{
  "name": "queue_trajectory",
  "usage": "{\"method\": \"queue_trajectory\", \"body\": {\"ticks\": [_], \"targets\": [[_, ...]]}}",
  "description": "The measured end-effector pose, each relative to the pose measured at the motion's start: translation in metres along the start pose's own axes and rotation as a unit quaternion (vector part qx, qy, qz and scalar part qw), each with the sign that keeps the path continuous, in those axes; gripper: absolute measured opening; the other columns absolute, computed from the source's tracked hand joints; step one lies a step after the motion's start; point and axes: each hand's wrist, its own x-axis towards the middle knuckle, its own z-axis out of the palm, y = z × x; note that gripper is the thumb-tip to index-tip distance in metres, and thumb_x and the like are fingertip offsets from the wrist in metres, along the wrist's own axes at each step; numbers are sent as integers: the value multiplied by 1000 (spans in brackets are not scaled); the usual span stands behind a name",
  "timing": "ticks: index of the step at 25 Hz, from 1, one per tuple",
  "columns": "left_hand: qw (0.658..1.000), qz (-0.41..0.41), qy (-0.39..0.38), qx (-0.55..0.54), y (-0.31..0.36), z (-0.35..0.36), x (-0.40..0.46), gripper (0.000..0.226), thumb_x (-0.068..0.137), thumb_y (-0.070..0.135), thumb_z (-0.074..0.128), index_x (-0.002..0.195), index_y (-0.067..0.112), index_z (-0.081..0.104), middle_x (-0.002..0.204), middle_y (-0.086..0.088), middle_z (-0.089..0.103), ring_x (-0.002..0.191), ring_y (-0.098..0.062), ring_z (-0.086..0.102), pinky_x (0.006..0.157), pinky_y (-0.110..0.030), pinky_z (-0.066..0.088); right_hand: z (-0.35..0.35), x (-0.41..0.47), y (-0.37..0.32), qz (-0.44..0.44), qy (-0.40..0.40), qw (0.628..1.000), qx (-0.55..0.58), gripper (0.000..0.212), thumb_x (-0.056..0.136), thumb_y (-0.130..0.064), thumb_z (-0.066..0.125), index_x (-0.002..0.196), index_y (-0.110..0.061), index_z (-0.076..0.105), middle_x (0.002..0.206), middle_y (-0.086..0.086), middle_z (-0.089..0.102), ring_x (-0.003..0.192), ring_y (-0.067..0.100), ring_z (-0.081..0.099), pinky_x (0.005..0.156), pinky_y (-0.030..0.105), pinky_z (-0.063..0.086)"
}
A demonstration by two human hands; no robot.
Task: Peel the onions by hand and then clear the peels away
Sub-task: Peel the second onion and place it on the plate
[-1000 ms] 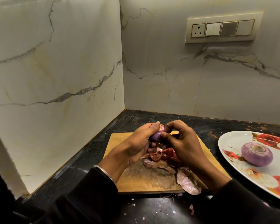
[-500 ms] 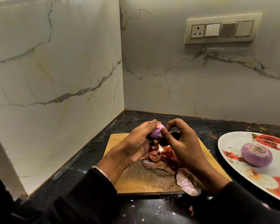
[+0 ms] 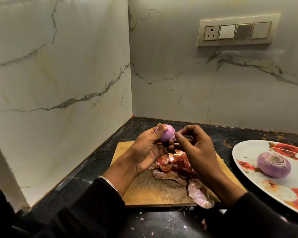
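Onion (image 3: 167,135) sat gripped in the left hand (image 3: 149,150) above the chopping board (image 3: 144,191); the right hand (image 3: 199,152) apparently pinched a skin scrap beside it. Peels (image 3: 175,166) lay on the board. Right of the board, a peeled onion (image 3: 273,164) rested on a plate (image 3: 244,152).

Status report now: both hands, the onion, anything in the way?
Left hand grips onion above cutting board. Right hand pinches a skin scrap at its side. Peels piled on board; peeled onion on plate. Nothing in the way.

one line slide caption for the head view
Left hand holds an onion while right hand pinches its skin over the cutting board.
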Motion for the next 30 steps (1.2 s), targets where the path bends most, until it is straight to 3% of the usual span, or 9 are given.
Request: {"method": "queue_trajectory", "body": {"ticks": [4, 9, 12, 14, 18, 24, 30], "targets": [[999, -2, -5, -33, -1, 1, 0, 38, 99, 29, 48, 125, 2, 56, 101, -21, 65, 76, -21, 66, 61, -27, 59, -3, 1, -1, 45, 22, 996, 73, 14, 89, -4, 67, 100, -3, 58, 93, 20, 67, 86, 29, 71, 77, 41, 61], [1000, 2, -3, -28, -4, 1, 0, 38, 104, 29, 41, 135, 9, 52, 120, -27, 63, 75, -18, 62, 56, -24, 54, -1, 0, 0, 68, 3, 997, 41, 22, 89, -3, 67, 108, -12, 61, 101, 11, 69, 95, 25, 70, 82, 35, 60], [1000, 14, 2, 19, -5, 3, -1, 52, 93, 29, 56, 135, -1, 50, 90, -12, 66, 63, -8, 59, 54, -20, 52, 1, -3, -3, 60, -31, 998, 14, 20, 88, -12, 70, 106, -10, 63, 96, 11, 70, 89, 24, 71, 78, 35, 61], [999, 11, -4, 38, -5, 4, -1, 51, 88, 26, 61, 130, -1, 54, 82, -5, 63, 59, -6, 55, 51, -19, 50, 0, -3, -3, 55, -14, 998, -10, 18, 87, -10, 70, 104, -9, 64, 93, 10, 71, 86, 23, 72, 75, 34, 61], [999, -14, -7, 32, -6, 3, 1, 43, 98, 33, 52, 124, -1, 56, 84, -11, 59, 59, -9, 57, 52, -19, 52, -2, -2, -4, 57, 2, 998, 8, 13, 86, -1, 70, 96, -9, 68, 90, 10, 73, 84, 23, 72, 72, 31, 60], [999, -32, -28, -10, -4, 1, 0, 55, 88, 38, 58, 126, -1, 56, 105, -21, 57, 64, -12, 58, 49, -18, 50, -2, 0, -5, 82, 10, 994, 69, 17, 87, 8, 64, 87, -8, 66, 86, 9, 69, 78, 20, 68, 69, 30, 57], [999, -35, -7, 36, -8, 4, 0, 49, 103, 43, 35, 130, 7, 55, 99, -17, 57, 61, -10, 50, 45, -19, 41, -4, 3, -6, 105, 5, 985, 134, 22, 89, 12, 57, 85, -9, 63, 84, 9, 67, 79, 23, 66, 73, 37, 58]]}}
